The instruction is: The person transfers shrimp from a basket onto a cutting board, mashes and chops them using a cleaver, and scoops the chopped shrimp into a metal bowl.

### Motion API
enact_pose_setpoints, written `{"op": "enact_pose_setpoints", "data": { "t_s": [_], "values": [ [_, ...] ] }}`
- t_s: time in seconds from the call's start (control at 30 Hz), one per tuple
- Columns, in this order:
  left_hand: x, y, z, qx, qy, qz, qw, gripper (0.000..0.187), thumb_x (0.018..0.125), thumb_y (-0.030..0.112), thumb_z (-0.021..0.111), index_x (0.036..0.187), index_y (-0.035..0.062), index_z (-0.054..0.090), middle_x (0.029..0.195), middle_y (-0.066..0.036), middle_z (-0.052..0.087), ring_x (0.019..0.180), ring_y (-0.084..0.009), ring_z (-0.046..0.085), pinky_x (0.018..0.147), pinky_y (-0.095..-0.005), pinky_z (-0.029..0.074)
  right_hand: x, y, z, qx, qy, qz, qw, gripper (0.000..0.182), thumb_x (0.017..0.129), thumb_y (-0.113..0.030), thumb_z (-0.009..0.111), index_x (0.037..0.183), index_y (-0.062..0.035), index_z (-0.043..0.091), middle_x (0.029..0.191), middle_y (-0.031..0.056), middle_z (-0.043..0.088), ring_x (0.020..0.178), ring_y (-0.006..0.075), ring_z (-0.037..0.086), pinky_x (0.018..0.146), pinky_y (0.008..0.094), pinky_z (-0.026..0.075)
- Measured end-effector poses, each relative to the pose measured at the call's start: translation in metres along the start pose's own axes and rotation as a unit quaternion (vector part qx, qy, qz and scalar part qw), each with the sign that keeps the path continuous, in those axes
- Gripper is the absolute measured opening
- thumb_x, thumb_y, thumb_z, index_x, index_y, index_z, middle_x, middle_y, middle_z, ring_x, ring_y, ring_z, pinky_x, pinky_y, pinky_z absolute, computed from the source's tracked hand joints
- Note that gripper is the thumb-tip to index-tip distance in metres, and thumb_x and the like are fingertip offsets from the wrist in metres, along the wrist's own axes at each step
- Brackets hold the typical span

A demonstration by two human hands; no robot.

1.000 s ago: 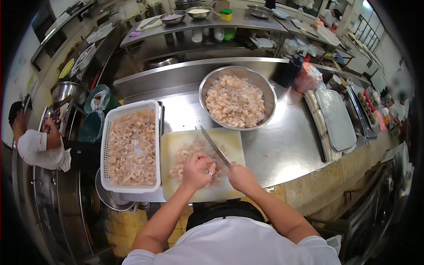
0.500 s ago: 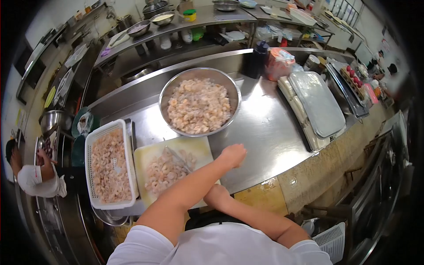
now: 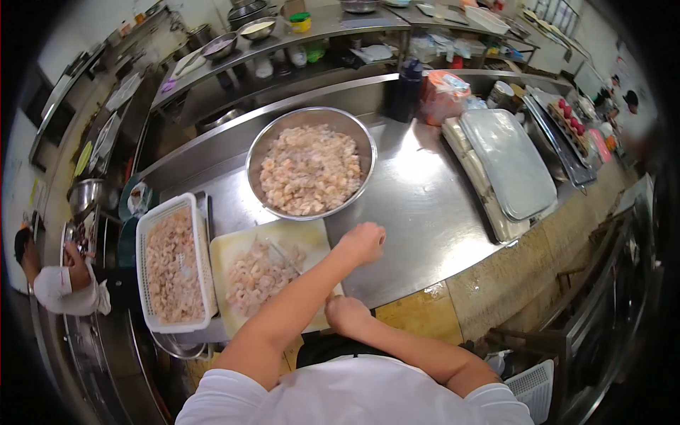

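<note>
My left hand [image 3: 363, 243] is closed in a fist above the steel table, right of the cutting board [image 3: 312, 241]; its inner side is hidden. Beneath my left forearm, my right hand [image 3: 347, 314] is closed at the board's lower right edge. A knife's blade [image 3: 285, 258] lies across peeled shrimp [image 3: 255, 280] on the board and runs under the forearm toward my right hand, which grips its mostly hidden handle. Beyond the board, a big steel bowl [image 3: 368, 178] holds many shrimp. Left of the board is a white basket [image 3: 144, 280] of shrimp.
Flat metal trays [image 3: 508, 166], a dark bottle [image 3: 406, 92] and an orange-and-white bag [image 3: 444, 98] stand on the right part of the table [image 3: 425, 205]. A person in white [image 3: 67, 289] works at far left. A back counter [image 3: 333, 32] carries bowls.
The view has shifted slightly, moving the bowl and board left in the picture. My crossed arms keep much the same pose, with my left hand slightly farther left in view.
</note>
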State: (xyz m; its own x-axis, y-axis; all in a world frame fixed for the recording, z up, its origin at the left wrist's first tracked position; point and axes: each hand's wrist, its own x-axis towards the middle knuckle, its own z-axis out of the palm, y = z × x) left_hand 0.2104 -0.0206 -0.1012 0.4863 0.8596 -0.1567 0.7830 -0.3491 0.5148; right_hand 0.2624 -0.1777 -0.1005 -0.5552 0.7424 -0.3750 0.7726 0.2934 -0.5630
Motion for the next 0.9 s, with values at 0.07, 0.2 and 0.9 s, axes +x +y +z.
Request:
{"op": "enact_pose_setpoints", "data": {
  "t_s": [0.07, 0.2, 0.9],
  "values": [
    [-0.032, 0.004, -0.043, -0.124, 0.127, 0.009, 0.984, 0.01, 0.084, 0.004, 0.07, 0.093, 0.0044, 0.075, 0.094, -0.017, 0.075, 0.082, -0.032, 0.073, 0.076, -0.0392, 0.061, 0.003, 0.003, -0.004, -0.007, -0.009, -0.002, 1.0, 0.026, 0.096, -0.012, 0.055, 0.114, 0.0062, 0.061, 0.099, 0.0296, 0.075, 0.092, 0.0455, 0.076, 0.079, 0.0546, 0.061],
    [-0.126, -0.048, -0.076, -0.232, 0.324, -0.112, 0.91, 0.01, 0.082, 0.005, 0.072, 0.092, 0.0038, 0.075, 0.089, -0.014, 0.073, 0.077, -0.0272, 0.072, 0.072, -0.0379, 0.06, 0.001, 0.001, -0.011, 0.043, 0.024, 0.038, 0.998, 0.025, 0.099, -0.015, 0.053, 0.109, 0.0057, 0.062, 0.09, 0.0321, 0.073, 0.089, 0.0512, 0.074, 0.082, 0.062, 0.058],
    [-0.261, -0.148, 0.031, -0.127, 0.315, -0.055, 0.939, 0.016, 0.075, 0.003, 0.076, 0.091, 0.006, 0.072, 0.103, -0.012, 0.065, 0.103, -0.0353, 0.065, 0.089, -0.0439, 0.056, 0.024, -0.075, 0.001, -0.032, 0.107, 0.032, 0.993, 0.021, 0.1, -0.015, 0.055, 0.103, 0.0053, 0.059, 0.085, 0.0342, 0.071, 0.083, 0.053, 0.072, 0.078, 0.0617, 0.057]
  ]
}}
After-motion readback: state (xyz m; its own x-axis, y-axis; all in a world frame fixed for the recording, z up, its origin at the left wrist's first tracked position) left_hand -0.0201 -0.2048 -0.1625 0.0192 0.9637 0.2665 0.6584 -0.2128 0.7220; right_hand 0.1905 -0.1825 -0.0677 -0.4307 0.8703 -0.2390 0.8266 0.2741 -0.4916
